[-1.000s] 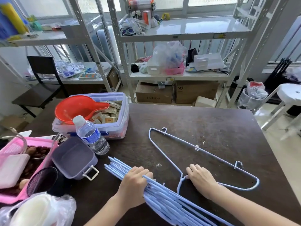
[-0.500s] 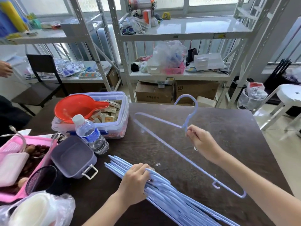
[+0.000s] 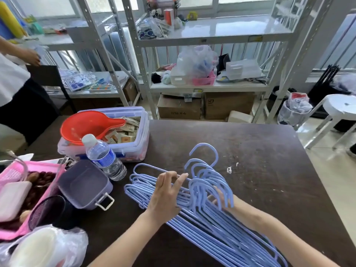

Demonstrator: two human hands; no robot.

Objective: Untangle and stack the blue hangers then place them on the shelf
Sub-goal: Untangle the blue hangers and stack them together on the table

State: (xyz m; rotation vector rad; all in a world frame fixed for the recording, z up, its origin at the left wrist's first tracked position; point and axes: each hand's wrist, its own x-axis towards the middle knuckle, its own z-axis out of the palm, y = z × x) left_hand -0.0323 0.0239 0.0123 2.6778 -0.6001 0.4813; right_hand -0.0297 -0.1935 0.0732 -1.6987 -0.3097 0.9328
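Several blue wire hangers (image 3: 217,228) lie in one stack on the dark table (image 3: 269,151), their hooks bunched and pointing up near the middle. My left hand (image 3: 165,195) rests on top of the stack's left end, fingers spread over the wires. My right hand (image 3: 223,199) sits behind the hooks, fingers mostly hidden by them, holding the stack at the necks. The white metal shelf (image 3: 212,35) stands beyond the table's far edge.
A clear bin with an orange scoop (image 3: 90,126), a water bottle (image 3: 104,157), a purple lidded box (image 3: 84,184) and a pink basket (image 3: 23,189) crowd the table's left. Another person (image 3: 13,83) stands at far left. A white stool (image 3: 341,108) is at right.
My right hand carried the single loose hanger from the air down onto the stack. All the hooks now line up together. My left hand's fingers have spread out on the stack.
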